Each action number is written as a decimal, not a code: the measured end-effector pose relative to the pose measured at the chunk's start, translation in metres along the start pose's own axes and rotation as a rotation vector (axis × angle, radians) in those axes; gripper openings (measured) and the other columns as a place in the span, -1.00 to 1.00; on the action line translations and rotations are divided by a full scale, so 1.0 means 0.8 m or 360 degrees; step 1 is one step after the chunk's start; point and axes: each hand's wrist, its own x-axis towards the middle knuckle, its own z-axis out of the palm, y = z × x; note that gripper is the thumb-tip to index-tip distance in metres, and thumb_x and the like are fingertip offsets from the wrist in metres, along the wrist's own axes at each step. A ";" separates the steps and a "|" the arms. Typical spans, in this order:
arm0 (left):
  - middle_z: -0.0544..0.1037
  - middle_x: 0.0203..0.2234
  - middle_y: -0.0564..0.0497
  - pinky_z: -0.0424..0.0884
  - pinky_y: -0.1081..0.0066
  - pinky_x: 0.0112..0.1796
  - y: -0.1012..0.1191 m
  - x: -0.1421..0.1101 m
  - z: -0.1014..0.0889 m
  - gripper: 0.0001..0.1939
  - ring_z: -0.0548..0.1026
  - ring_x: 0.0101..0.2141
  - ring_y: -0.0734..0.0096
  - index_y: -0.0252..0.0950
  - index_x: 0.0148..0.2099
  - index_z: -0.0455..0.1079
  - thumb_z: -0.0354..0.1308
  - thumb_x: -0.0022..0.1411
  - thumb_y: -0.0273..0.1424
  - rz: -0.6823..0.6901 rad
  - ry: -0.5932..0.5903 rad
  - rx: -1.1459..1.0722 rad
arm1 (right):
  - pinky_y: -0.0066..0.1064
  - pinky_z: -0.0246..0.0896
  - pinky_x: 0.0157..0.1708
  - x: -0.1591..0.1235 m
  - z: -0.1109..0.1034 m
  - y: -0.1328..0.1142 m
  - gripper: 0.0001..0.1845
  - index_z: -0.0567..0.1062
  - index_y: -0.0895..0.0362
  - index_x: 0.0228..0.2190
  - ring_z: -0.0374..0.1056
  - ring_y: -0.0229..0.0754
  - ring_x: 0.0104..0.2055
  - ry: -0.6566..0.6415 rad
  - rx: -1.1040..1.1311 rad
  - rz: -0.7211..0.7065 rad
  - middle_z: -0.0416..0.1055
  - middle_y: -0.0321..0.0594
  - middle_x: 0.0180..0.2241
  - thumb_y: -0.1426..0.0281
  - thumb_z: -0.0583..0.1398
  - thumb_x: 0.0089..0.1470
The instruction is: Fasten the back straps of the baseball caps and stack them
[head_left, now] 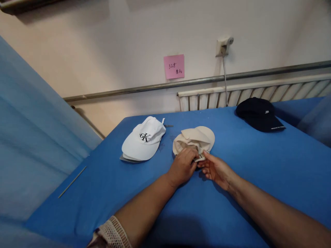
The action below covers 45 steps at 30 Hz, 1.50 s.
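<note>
A beige baseball cap [196,135] lies on the blue-covered table, its brim pointing away and its hollow partly showing. My left hand [183,164] is closed on the cap's near edge, fingers curled at the strap. From the other side my right hand [216,170] pinches the same strap area, thumb on top and fingers below. A small buckle seems to sit between the two hands, though fingers partly hide it. To the left is a white cap [143,140] with black lettering, stacked over a grey brim.
A black cap [260,114] rests at the back right. On the left lies a thin stick [72,182]. Behind the blue table [284,165] stand a radiator [248,91], a metal pipe [144,90] and a socket with a plugged cord [222,47]. Blue curtain [33,120] hangs left.
</note>
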 end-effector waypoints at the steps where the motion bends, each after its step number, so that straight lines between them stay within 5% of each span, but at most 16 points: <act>1: 0.47 -0.25 -0.06 0.35 0.29 -0.12 0.000 0.000 0.000 -0.80 0.42 -0.19 0.31 -0.27 -0.20 0.27 0.02 0.13 -0.62 0.0050 -0.0009 0.0007 | -0.55 0.13 -0.66 0.003 -0.002 0.000 -0.69 0.53 0.20 -0.38 0.28 -0.36 -0.63 0.0032 0.0044 -0.0052 0.47 -0.23 -0.52 0.17 0.25 0.04; 8: 0.48 -0.25 -0.06 0.36 0.30 -0.12 -0.003 0.000 0.000 -0.79 0.41 -0.19 0.32 -0.28 -0.21 0.28 0.02 0.14 -0.65 0.0092 -0.0045 0.0055 | -0.49 0.33 -0.37 0.014 -0.006 -0.001 -0.82 0.53 0.13 -0.35 0.44 -0.27 -0.36 0.0128 0.0401 -0.0499 0.55 -0.27 -0.35 0.44 0.33 -0.11; 16: 0.48 -0.23 -0.05 0.35 0.30 -0.12 -0.011 0.001 0.001 -0.84 0.41 -0.19 0.33 -0.27 -0.26 0.28 -0.01 0.19 -0.62 0.0039 -0.0107 0.0071 | -0.35 0.36 -0.13 0.026 -0.017 -0.004 -0.78 0.52 0.15 -0.32 0.47 -0.17 -0.21 0.0064 0.0557 -0.0531 0.55 -0.18 -0.23 0.58 0.25 -0.11; 24: 0.44 -0.14 -0.09 0.34 0.24 -0.06 0.004 0.006 -0.005 -0.70 0.39 -0.11 0.24 -0.26 -0.04 0.28 0.13 0.16 -0.46 -0.0123 -0.0266 0.0017 | -0.40 0.32 -0.20 0.023 -0.016 -0.007 -0.74 0.53 0.10 -0.28 0.46 -0.21 -0.26 0.0027 0.0410 -0.0575 0.56 -0.25 -0.27 0.48 0.31 -0.11; 35: 0.42 -0.30 -0.02 0.33 0.39 -0.27 0.004 0.008 0.001 -0.85 0.40 -0.29 0.36 -0.27 -0.13 0.32 0.08 0.23 -0.40 -0.0285 -0.0279 0.0071 | -0.38 0.34 -0.18 0.026 -0.016 -0.003 -0.77 0.54 0.12 -0.31 0.46 -0.20 -0.25 0.0010 0.0454 -0.0556 0.56 -0.23 -0.28 0.51 0.31 -0.12; 45: 0.46 -0.28 -0.02 0.34 0.34 -0.19 0.004 0.007 0.006 -0.88 0.42 -0.23 0.31 -0.26 -0.18 0.31 0.05 0.21 -0.50 -0.0223 -0.0247 0.0128 | -0.34 0.36 -0.17 0.024 -0.011 -0.001 -0.88 0.54 0.16 -0.42 0.46 -0.16 -0.23 0.0156 0.0477 -0.0541 0.57 -0.19 -0.29 0.43 0.33 -0.10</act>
